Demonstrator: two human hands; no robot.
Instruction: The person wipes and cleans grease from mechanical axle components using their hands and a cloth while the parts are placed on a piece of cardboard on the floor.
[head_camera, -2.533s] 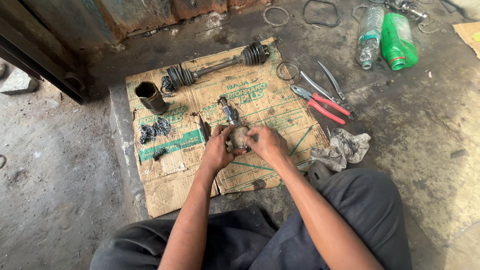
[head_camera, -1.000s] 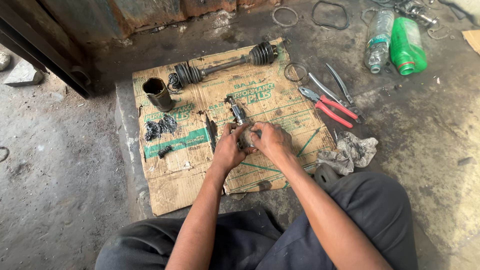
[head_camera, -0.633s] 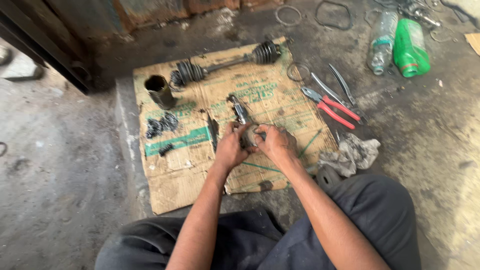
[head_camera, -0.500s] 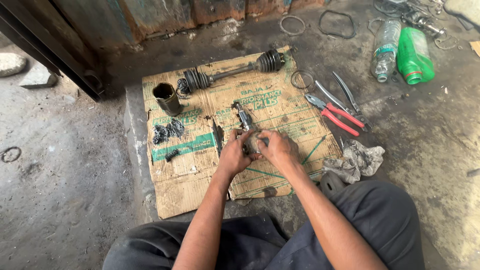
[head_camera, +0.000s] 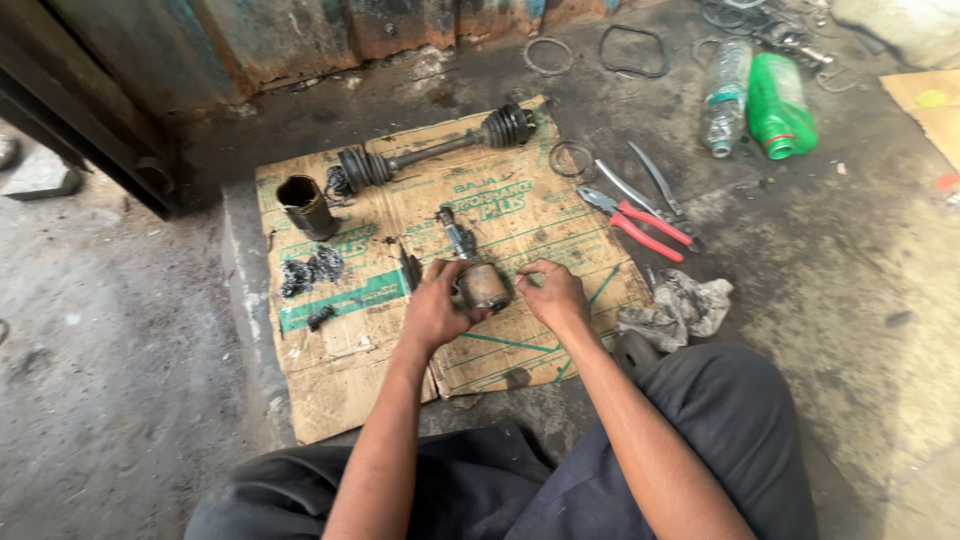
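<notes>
At frame centre, the left hand grips a greasy metal joint, right hand fingers pinched beside it; the axle shaft lies apart, unassembled.

Under your hands lies a flattened cardboard carton, brown, roughly rectangular, printed with green bands, green lines and green lettering; its near edge is torn and greasy. Far to your right, near the top of the view, two bottles lie side by side on the concrete, touching: a clear plastic bottle and a green plastic bottle. At the right edge you see a corner of plain tan cardboard with a yellow spot on it
</notes>
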